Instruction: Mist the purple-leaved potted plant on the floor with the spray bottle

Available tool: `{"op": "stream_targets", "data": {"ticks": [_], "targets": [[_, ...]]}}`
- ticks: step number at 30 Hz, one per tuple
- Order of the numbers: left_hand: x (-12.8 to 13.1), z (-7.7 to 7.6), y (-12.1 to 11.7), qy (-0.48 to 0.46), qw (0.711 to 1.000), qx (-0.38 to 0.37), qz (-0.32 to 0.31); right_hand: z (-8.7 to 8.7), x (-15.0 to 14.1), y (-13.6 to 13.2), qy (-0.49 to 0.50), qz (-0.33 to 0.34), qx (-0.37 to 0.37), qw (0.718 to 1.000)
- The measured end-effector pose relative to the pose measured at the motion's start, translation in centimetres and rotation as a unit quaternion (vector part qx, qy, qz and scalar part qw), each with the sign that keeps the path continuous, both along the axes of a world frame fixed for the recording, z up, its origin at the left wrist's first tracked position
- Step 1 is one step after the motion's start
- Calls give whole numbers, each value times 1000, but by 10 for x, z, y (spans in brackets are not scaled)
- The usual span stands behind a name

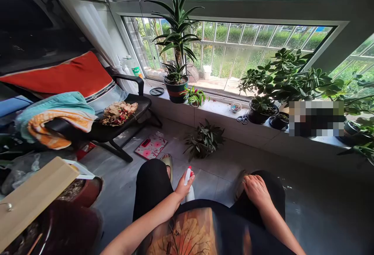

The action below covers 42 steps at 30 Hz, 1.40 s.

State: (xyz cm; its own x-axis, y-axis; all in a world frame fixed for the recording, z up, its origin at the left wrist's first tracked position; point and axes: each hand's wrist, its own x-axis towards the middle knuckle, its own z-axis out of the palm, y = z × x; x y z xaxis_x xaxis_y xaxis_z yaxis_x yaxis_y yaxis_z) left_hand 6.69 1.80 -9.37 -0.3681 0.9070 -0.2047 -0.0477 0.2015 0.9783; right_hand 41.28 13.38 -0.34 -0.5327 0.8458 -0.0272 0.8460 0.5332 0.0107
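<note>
Nearest you is your dark shirt [233, 227], printed with a brown and orange branching design. Take the bushy plant [205, 139], low on the floor [216, 175], as your landmark; it is ahead of you, beyond your parted knees [153, 179]. Your left forearm slants inward from below toward the plant and ends between your knees, with the left hand [182, 189] wrapped around a white bottle [187, 177]. The bottle is on your side of the plant, apart from it. Its long axis runs upward and away from you, leaning slightly right, so that its red tip [189, 167] points toward the plant. It is probably a spray bottle, though your grip covers its middle. Your right forearm slants inward too; the right hand [257, 189] rests on your right knee, back of the hand up, nearer you than the plant and to its right. Its fingers lie together, bent downward; it is impossible to say whether they enclose anything. Left of the plant are a pink flowered scale [151, 146] and, farther left, a black chair [144, 106] bearing a dried bundle [119, 113]. Beyond the plant runs a pale windowsill [217, 111], with scissors [242, 119] on it, right of the plant.
</note>
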Motion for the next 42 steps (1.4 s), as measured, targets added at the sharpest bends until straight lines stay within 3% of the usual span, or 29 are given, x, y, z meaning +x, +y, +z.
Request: {"op": "stream_targets", "data": {"ticks": [12,24,34,42], "targets": [[-4,-8,2,58,998,12,-19,-1,0,1,0,8,3,1000],[-1,8,4,71,996,4,-57,-2,-2,2,-9,8,3,1000],[0,-7,5,80,997,-17,-11,-5,1,3,-6,16,9,1000],[-1,-11,2,74,996,-9,-40,-2,-2,2,-14,14,8,1000]]}}
